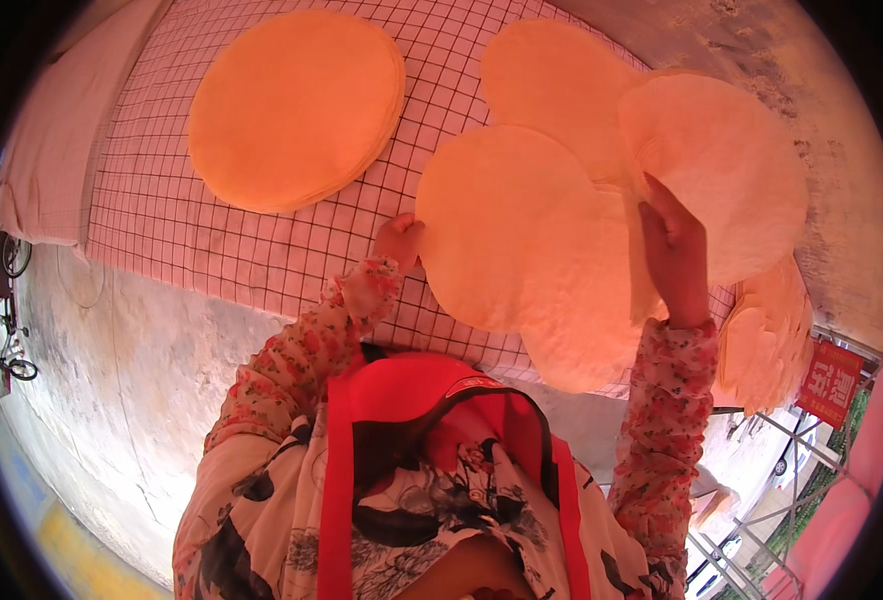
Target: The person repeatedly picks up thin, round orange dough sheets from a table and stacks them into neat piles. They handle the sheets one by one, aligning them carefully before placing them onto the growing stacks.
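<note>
A thin, round, pale flatbread sheet [522, 215] spans the gap between my two hands over a checked cloth. My left hand [399, 240] pinches its left edge, the fingertips partly hidden by the sheet. At its right edge, which bends upward, is my right hand [676, 245], fingers pointing away from me and closed on the border of the sheet. Beyond my right fingers lies another round sheet [732, 160], overlapping the others. More sheets spread out underneath, one farther back [552, 80] and one nearer me [582, 350].
A neat stack of round sheets [297, 110] rests at the back left of the checked cloth [162, 220]. More sheets hang in layers [767, 335] at the right edge. A red sign [830, 383] and metal bars [792, 470] stand lower right; bicycles [12, 360] are far left.
</note>
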Motion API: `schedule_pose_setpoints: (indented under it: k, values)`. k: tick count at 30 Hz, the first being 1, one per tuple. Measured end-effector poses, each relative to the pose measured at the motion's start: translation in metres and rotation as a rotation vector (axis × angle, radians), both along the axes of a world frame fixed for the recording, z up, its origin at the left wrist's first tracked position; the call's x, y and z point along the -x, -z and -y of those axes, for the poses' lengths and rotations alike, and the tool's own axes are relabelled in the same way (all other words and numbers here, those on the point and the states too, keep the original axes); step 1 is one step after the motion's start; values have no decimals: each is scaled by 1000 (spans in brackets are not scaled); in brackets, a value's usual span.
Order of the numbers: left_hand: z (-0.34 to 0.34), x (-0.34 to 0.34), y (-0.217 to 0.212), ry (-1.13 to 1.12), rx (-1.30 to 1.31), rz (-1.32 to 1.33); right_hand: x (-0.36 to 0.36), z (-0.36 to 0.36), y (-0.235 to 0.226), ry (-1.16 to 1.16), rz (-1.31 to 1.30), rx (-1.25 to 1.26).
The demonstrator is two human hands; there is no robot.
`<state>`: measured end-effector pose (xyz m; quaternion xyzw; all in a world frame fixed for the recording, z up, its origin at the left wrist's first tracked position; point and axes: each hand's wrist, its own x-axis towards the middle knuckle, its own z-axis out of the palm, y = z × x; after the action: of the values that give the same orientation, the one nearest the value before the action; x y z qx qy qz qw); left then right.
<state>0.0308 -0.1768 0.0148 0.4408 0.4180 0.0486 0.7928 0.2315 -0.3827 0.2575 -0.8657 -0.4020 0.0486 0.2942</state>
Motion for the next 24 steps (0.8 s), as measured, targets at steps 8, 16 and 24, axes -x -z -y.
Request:
schedule_pose_setpoints:
  k: [8,16,24]
  values:
    - [0,-3,-33,132,6,-50,128,-69,187,-114,2,191]
    - [-2,-1,-16,60,42,-13,143,-62,182,-159,3,264]
    - [-13,4,-14,155,231,72,139,-38,195,-212,-206,-28]
